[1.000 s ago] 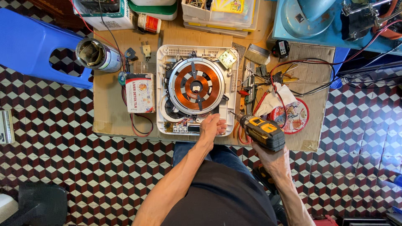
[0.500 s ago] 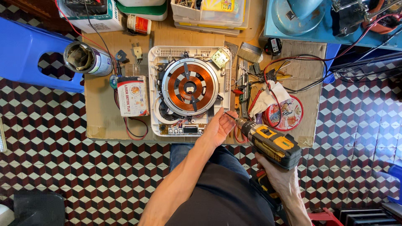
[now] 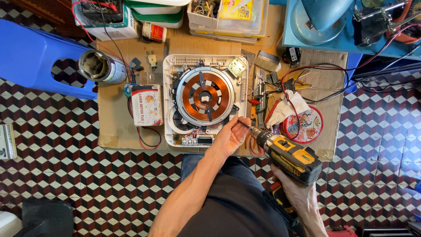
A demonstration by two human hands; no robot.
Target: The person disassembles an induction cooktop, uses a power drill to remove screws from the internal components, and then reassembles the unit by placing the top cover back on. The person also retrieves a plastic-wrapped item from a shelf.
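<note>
Induction cooker [image 3: 206, 98] lies opened; left hand [image 3: 230, 135] pinches the bit, right hand [image 3: 294, 189] grips the drill [image 3: 287, 156]. Next, seating the bit squarely on a screw, I reckon.

The left hand [image 3: 229, 137] reaches forward, forearm bare and slanting up from below, fingers [image 3: 239, 125] curled inward. The right hand [image 3: 294, 189] sits lower, closed in a grip, wrist bent.

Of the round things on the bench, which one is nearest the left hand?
The copper coil disc in the opened white appliance, just beyond the left hand; the metal can and red round tin lie farther off.
</note>
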